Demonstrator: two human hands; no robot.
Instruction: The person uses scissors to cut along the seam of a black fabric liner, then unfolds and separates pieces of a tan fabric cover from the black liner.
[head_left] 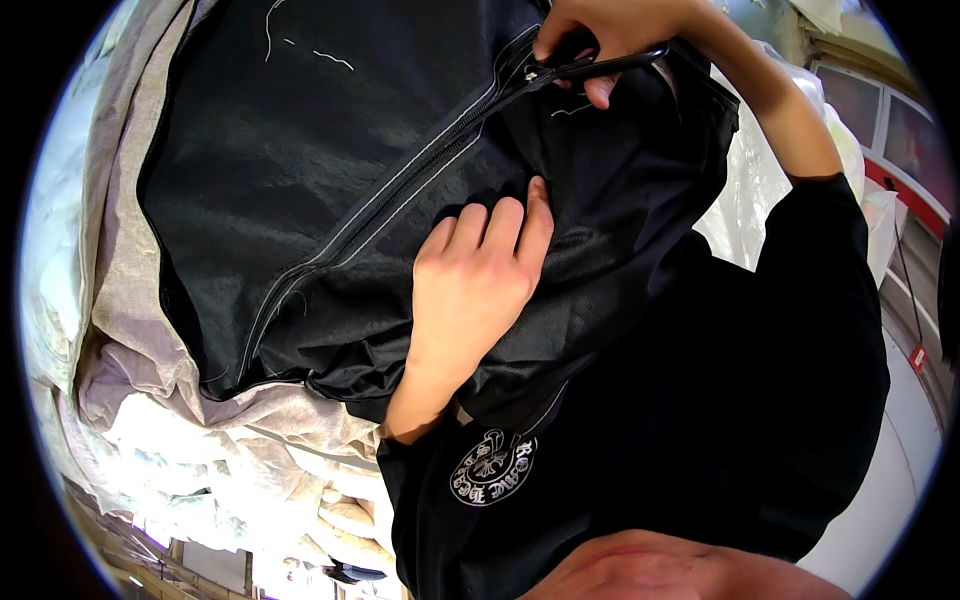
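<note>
Black fabric (250,140), apparently a bag or cover, spreads before me with a white-stitched zipper (410,170) running diagonally and loose white threads. My left hand (478,265) lies on it below the zipper, index finger extended, the other fingers curled into the fabric, their tips hidden. At the zipper's upper end my right hand (595,35) is closed around a slim black item (625,60) beside the metal zipper pull (532,74); I cannot make out whether that item is a tool or part of the fabric.
Beige cloth (125,330) and pale bundled material (215,460) lie beneath and around the black fabric. Translucent white plastic (750,225) is at the right. My black-clothed torso (690,420) fills the lower right. A wall (890,120) with red trim shows at the far right.
</note>
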